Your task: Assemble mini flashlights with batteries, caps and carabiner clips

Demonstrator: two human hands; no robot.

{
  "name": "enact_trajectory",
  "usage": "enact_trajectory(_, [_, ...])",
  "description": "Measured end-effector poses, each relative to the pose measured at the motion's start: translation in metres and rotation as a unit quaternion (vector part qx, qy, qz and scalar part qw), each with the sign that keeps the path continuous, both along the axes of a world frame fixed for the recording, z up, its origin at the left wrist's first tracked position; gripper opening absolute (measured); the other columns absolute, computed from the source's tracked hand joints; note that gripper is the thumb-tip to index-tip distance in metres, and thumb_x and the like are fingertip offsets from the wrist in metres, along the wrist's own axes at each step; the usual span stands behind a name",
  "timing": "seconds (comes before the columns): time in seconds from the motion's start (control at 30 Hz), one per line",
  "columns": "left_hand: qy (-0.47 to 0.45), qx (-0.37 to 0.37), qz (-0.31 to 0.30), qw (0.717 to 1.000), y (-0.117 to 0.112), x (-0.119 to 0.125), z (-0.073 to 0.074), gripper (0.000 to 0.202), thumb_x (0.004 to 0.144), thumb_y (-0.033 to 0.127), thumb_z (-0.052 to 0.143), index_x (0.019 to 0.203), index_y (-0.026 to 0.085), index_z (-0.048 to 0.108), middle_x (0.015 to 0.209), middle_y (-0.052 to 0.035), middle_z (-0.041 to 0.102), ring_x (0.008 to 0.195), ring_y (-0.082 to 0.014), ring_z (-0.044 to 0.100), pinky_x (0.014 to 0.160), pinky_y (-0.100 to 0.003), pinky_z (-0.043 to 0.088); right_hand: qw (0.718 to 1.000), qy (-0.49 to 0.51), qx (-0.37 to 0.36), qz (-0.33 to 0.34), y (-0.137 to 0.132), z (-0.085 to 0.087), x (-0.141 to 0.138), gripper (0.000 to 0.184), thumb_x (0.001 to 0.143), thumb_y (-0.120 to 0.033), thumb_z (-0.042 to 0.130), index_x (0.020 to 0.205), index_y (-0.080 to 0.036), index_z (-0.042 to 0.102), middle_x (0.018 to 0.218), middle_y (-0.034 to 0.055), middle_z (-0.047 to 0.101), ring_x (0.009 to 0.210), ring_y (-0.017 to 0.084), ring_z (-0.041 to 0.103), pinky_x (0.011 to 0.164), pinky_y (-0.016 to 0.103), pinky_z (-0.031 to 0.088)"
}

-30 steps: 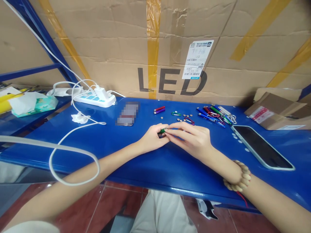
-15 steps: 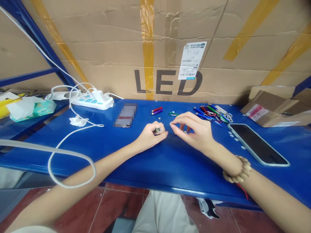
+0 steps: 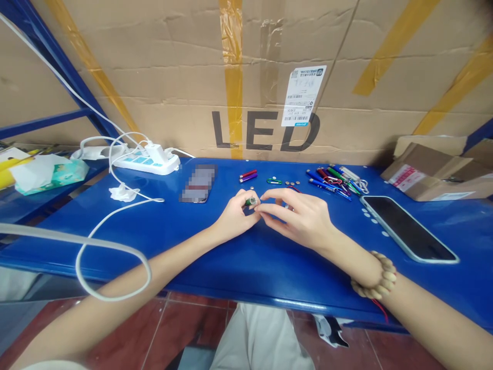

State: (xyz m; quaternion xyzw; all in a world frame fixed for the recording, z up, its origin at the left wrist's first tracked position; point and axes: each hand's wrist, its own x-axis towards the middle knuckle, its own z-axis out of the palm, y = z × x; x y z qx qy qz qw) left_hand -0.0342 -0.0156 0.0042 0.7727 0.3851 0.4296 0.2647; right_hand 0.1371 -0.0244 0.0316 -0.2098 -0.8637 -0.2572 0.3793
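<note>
Left hand point(image 3: 235, 215) gripped a green tube point(image 3: 249, 202), open end showing, above the middle of the table point(image 3: 231, 270). Right hand point(image 3: 304, 218), apart from it half a second earlier, was at its mouth; whether it pinched anything could not be told. Small discs point(image 3: 292, 184), far side: since uncovered. Cardboard box point(image 3: 431, 180), far right: contents hidden. Tissue pack point(image 3: 65, 176), far left: held white tissue point(image 3: 37, 172).

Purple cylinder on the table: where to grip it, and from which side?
I'd pinch the purple cylinder by its two ends, coming straight down from above. It lies on its side, with the red cylinder close along its far side, so there's little finger room there; both ends look free.
</note>
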Motion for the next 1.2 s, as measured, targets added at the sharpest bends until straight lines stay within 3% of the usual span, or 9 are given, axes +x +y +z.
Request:
enact_trajectory(0.27, [0.029,0.013,-0.001,1.0,-0.002,0.0,0.002,0.016,0.068,0.011,0.049,0.064,0.02,0.036,0.064,0.0032,0.043,0.068,-0.0138,0.039,0.072,-0.029,0.039,1.0,0.012,0.013,-0.022,0.001,-0.002,0.0,0.006,0.084,-0.023,0.059,0.083,-0.02,0.065,0.092,-0.0013,0.07,0.071,0.007,0.061,0.057,0.019,0.041])
enact_trajectory(0.4, [0.05,0.034,-0.01,0.998,-0.002,0.0,0.003,0.017,0.068,0.01,0.047,0.064,0.021,0.035,0.063,0.0035,0.042,0.066,-0.0141,0.039,0.078,-0.032,0.039,0.999,0.012,0.009,-0.041,0.002,-0.003,-0.001,0.009,0.085,-0.024,0.058,0.089,-0.021,0.065,0.097,0.0003,0.069,0.071,0.007,0.061,0.057,0.019,0.041])
enact_trajectory(0.7, [0.086,0.019,0.0,0.996,-0.001,0.0,-0.003,0.008,0.07,0.013,0.05,0.068,0.019,0.044,0.074,-0.0003,0.052,0.074,-0.016,0.044,0.08,-0.032,0.038,0.999,-0.005,-0.041,-0.034,0.0,-0.006,-0.003,0.013,0.087,-0.023,0.055,0.082,-0.02,0.066,0.101,0.0016,0.068,0.071,0.008,0.061,0.056,0.02,0.042])
enact_trajectory(0.87, [0.057,0.0,0.012,0.998,0.006,-0.004,0.0,0.017,0.072,0.013,0.051,0.062,0.019,0.037,0.067,0.0019,0.045,0.072,-0.0141,0.043,0.076,-0.029,0.036,0.996,0.005,-0.085,-0.033,0.006,-0.003,0.003,0.017,0.087,-0.028,0.055,0.098,-0.023,0.067,0.104,-0.0006,0.068,0.074,0.008,0.064,0.055,0.019,0.043])
enact_trajectory(0.97, [0.018,0.001,0.019,1.0,0.01,-0.006,0.002,0.026,0.073,0.015,0.051,0.057,0.019,0.031,0.067,0.0016,0.043,0.069,-0.0128,0.042,0.074,-0.028,0.035,0.985,0.066,-0.138,-0.084,0.017,0.002,0.015,0.022,0.085,-0.029,0.058,0.105,-0.025,0.067,0.09,-0.0035,0.07,0.061,0.006,0.061,0.049,0.019,0.04])
enact_trajectory(1.03, [-0.001,-0.009,0.022,1.0,0.011,-0.008,0.002,0.029,0.073,0.017,0.053,0.056,0.019,0.029,0.066,0.0011,0.043,0.068,-0.0126,0.041,0.071,-0.028,0.034,0.971,0.066,-0.176,-0.147,0.028,0.002,0.026,0.019,0.083,-0.031,0.06,0.097,-0.025,0.07,0.083,-0.0039,0.07,0.056,0.006,0.059,0.045,0.021,0.036])
enact_trajectory(1.1, [-0.019,-0.023,0.023,0.999,0.01,-0.008,0.002,0.031,0.072,0.019,0.054,0.055,0.02,0.028,0.065,0.0008,0.043,0.067,-0.0127,0.041,0.069,-0.028,0.034,0.957,0.024,-0.204,-0.206,0.039,-0.002,0.035,0.016,0.081,-0.034,0.061,0.087,-0.024,0.072,0.087,-0.0019,0.07,0.063,0.01,0.062,0.044,0.023,0.032])
enact_trajectory(1.2, [-0.039,-0.042,0.014,0.998,0.009,-0.007,0.004,0.033,0.072,0.021,0.054,0.054,0.02,0.026,0.066,0.001,0.042,0.066,-0.0119,0.041,0.068,-0.028,0.034,0.941,-0.05,-0.239,-0.233,0.053,-0.014,0.045,0.022,0.084,-0.036,0.058,0.095,-0.024,0.072,0.098,0.0018,0.068,0.074,0.015,0.063,0.05,0.025,0.035])
